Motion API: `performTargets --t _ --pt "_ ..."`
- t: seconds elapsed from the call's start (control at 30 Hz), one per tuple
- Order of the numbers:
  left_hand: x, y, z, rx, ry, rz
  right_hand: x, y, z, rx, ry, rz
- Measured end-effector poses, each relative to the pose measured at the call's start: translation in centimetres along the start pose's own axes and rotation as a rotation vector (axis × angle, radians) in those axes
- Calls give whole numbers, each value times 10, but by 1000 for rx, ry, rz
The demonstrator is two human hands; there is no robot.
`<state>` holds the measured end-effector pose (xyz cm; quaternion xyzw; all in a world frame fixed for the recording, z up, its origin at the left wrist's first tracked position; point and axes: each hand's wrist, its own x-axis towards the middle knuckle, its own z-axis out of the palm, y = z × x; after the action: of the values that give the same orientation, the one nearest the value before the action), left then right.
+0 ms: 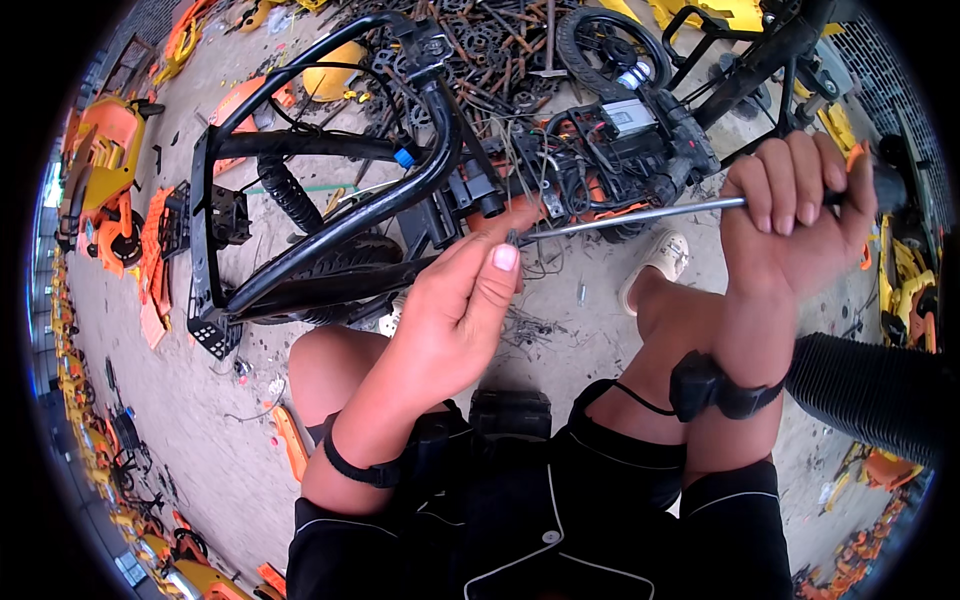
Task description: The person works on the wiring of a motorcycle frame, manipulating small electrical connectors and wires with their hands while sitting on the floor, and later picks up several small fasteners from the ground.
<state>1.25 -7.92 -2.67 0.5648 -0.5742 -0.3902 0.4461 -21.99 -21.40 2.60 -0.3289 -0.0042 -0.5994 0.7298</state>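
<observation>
My right hand [790,200] is closed round the handle end of a long-shafted screwdriver [640,213]; its fingers cover most of the handle. The bright metal shaft runs left, nearly level, to my left hand [468,295]. Thumb and fingers of the left hand are pinched together at the shaft's tip, on something small and dark that I cannot make out. Just beyond both hands lies a black bike frame [330,220] with bent tubes. Beside it is an opened assembly [600,150] with tangled wires and a silver box.
A heap of rusty metal parts [490,50] lies at the back, next to a small black wheel [612,50]. Orange and yellow body parts [105,160] stand at the left. An orange strip [290,442] and wire scraps [535,330] lie on the concrete floor near my legs.
</observation>
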Motion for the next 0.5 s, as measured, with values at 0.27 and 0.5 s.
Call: performTargets --t 0.27,0.5 --pt "2 7 -3 -255 88 -158 -15 -21 34 -162 -147 -135" --pt "1 5 5 -338 102 -164 -7 -34 22 27 -806 -199"
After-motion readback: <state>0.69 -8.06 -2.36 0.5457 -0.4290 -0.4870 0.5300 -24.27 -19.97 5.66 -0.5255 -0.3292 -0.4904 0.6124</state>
